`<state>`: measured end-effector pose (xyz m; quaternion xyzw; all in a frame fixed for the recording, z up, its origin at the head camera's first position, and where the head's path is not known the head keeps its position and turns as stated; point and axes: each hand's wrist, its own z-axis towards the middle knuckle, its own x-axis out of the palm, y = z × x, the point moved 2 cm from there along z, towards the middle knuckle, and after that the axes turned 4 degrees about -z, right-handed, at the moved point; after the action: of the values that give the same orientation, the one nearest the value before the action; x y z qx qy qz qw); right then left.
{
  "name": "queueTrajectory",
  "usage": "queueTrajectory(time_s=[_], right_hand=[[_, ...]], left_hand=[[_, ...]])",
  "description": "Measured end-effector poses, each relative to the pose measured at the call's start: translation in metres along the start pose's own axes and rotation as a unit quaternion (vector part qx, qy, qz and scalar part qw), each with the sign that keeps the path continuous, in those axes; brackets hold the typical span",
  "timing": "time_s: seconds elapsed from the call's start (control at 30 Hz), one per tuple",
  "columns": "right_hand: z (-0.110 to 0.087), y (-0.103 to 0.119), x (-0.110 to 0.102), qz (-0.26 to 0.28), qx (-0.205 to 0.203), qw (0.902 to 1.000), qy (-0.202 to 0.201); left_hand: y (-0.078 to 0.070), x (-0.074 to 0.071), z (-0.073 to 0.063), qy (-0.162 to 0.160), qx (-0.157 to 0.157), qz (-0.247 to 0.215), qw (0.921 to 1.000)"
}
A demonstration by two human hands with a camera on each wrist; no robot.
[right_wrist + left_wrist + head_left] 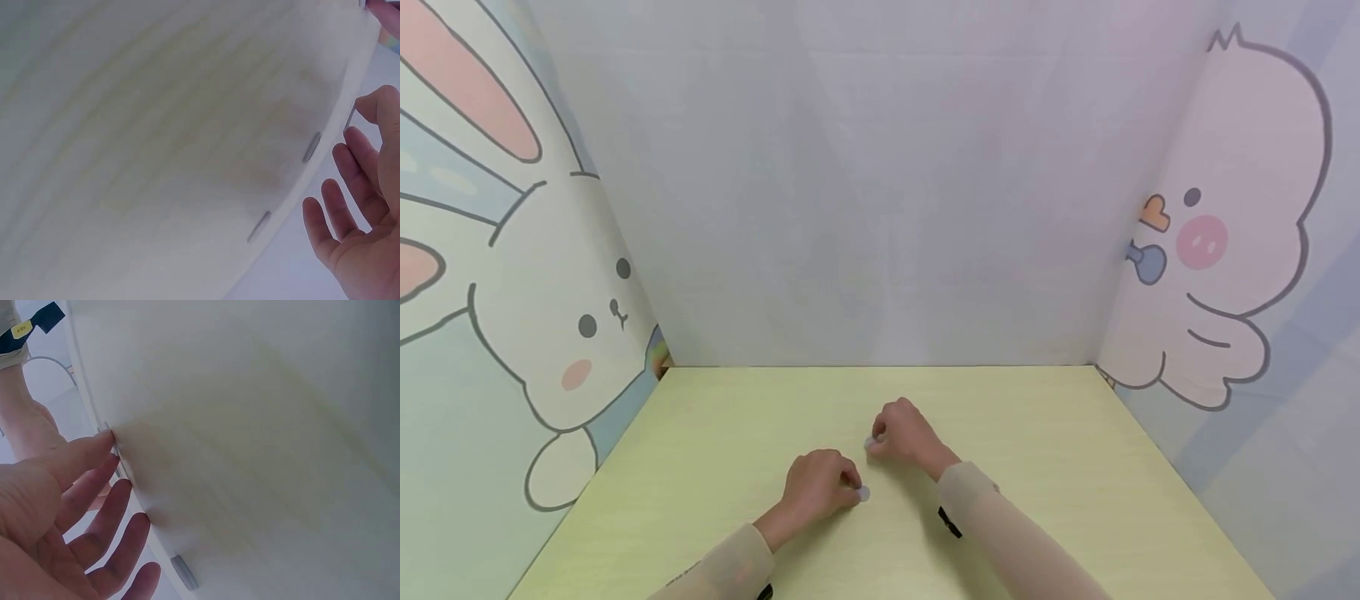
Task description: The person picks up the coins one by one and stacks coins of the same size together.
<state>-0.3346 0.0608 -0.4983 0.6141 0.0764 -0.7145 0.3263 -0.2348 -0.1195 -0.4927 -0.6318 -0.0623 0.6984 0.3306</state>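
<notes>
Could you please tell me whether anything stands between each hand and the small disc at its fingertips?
Nothing visible does: in the head view, the left hand pinches the nearer pale disc, the right hand pinches the farther pale disc, and only tabletop shows between the two discs.

Pale beige on both arms, folks: my left sleeve point(715, 575) runs right down to the wrist, and my right sleeve point(1000, 525) matches it, cuff standing wider than the wrist inside. Some small dark marks line the left one's edge, too tiny to read. Now the trim: a black strap point(950, 522) pokes out under the right cuff, and up close it wears a yellow label point(22, 329) with dark lettering. Another dark strip point(765, 592) peeks from below the left cuff. Left grip point(818, 485), right grip point(906, 432): both bare!
</notes>
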Motion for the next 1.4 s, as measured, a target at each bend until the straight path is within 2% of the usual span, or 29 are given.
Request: queueTrajectory(time_s=[0.33,0.73,1.4], right_hand=[[-0.02,-0.001,-0.018,0.008,-0.01,0.9999,-0.006],[-0.042,-0.002,-0.02,0.016,-0.049,0.9984,-0.023],[-0.059,0.007,-0.016,0.024,-0.062,0.9977,-0.014]], left_hand=[[0.004,0.004,0.001,-0.016,0.017,0.007,0.9997],[0.001,0.002,-0.001,-0.011,0.015,0.011,0.9998],[0.001,0.003,-0.001,-0.014,0.015,0.007,0.9998]])
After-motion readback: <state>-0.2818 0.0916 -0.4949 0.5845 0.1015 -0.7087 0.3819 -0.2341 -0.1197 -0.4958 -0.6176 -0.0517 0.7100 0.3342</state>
